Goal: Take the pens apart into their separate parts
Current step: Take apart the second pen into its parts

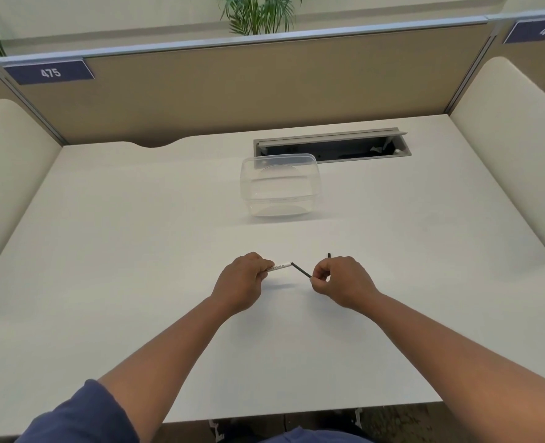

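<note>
The white counter (136, 251) ran wide and bare on both sides of the hands, bounded at the back by a tan partition (232, 91) and at the sides by cream padded panels (514, 148). Its near edge lay just under the forearms. A clear plastic container (279, 187) stood well beyond the hands, toward the back, just in front of an open cable tray (331, 145) sunk into the surface.

The left hand (244, 279) hovered over the middle of the counter, its fingers curled round one end of a white pen barrel (280, 266), which stuck out to the right with printed lettering on it. A thin dark refill (301, 270) ran from the barrel's open end down to the right hand (338, 279), which pinched its far end between thumb and fingertips, the other fingers curled in. A short dark piece (329, 255) stood up just behind the right hand's knuckles; whether the hand held it could not be told. The two hands were near each other, apart, joined only by the refill.
</note>
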### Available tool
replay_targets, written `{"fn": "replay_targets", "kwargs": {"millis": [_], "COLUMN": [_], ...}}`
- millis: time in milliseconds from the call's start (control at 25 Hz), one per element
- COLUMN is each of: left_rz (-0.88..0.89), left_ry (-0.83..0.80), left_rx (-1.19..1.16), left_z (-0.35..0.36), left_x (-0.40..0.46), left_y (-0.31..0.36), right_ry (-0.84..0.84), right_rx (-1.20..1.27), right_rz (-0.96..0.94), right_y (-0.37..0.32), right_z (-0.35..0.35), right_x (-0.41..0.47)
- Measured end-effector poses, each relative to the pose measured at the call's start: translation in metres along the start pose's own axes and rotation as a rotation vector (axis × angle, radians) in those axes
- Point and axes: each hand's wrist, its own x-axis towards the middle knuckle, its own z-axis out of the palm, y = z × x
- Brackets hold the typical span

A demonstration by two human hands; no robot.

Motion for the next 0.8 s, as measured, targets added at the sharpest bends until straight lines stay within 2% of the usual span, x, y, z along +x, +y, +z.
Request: {"fn": "replay_targets", "kwargs": {"millis": [160, 360, 520, 680, 800], "left_rz": [0.034, 0.137, 0.180, 0.130, 0.118], "left_ry": [-0.001, 0.019, 0.023, 0.001, 0.007], "left_rx": [0.033, 0.207, 0.216, 0.099, -0.029], "left_z": [-0.004, -0.009, -0.010, -0.007, -0.007], "left_x": [0.000, 0.000, 0.000, 0.000, 0.001], "left_y": [0.002, 0.002, 0.005, 0.010, 0.012], "right_ry": [-0.009, -0.006, -0.001, 0.025, 0.048], "right_rx": [-0.045, -0.382, -0.518, -0.363, 0.074], "right_rz": [-0.070, -0.287, -0.443, -0.443, -0.322], "right_y": [0.000, 0.001, -0.003, -0.013, -0.019], "right_z": [-0.002, -0.013, -0.028, -0.032, -0.027], "right_x": [-0.001, 0.005, 0.015, 0.022, 0.024]}}
